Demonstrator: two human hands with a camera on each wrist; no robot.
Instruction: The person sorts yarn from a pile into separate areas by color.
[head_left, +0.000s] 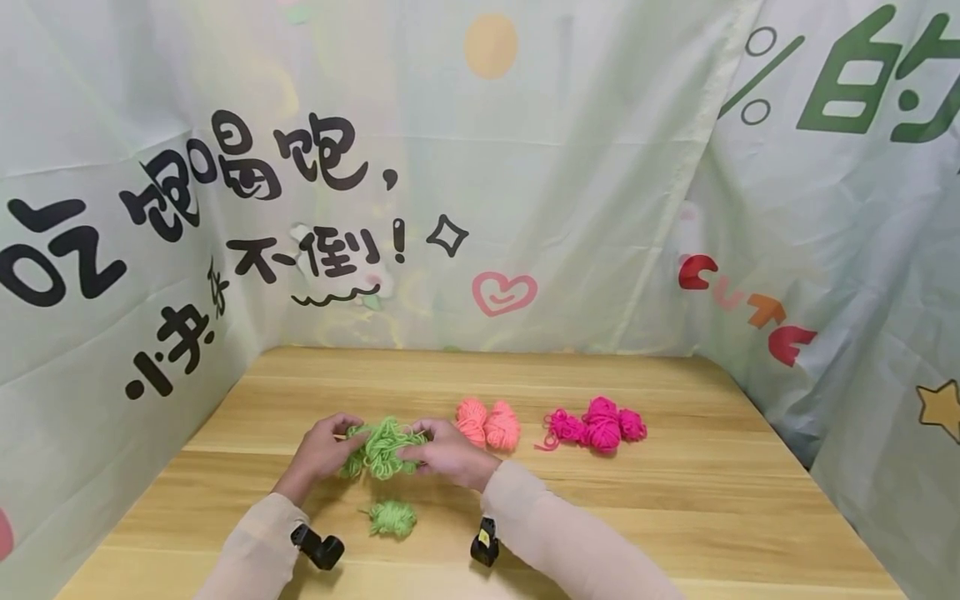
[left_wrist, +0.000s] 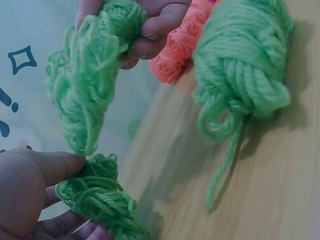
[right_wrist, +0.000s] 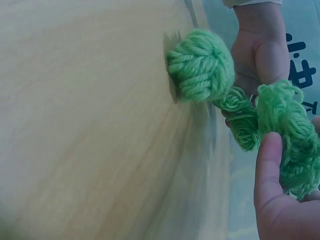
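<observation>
Two bundles of green yarn are held up above the table, side by side. My left hand [head_left: 322, 452] pinches the smaller green yarn bundle [left_wrist: 102, 195] between thumb and fingers. A larger, loopier green yarn bundle [head_left: 386, 450] is gripped by my right hand [head_left: 452, 454], its thumb pressing on the near side in the right wrist view. The two bundles meet or overlap; whether strands join them I cannot tell. Below the hands, a separate green yarn ball [head_left: 392, 518] lies on the wooden table with a short loose tail showing in the left wrist view.
Two coral yarn balls [head_left: 501, 427] lie just beyond my right hand. Further right is a cluster of magenta yarn balls [head_left: 602, 427] with a loose end. Printed fabric [head_left: 585, 208] hangs around the back and sides of the wooden table [head_left: 675, 517].
</observation>
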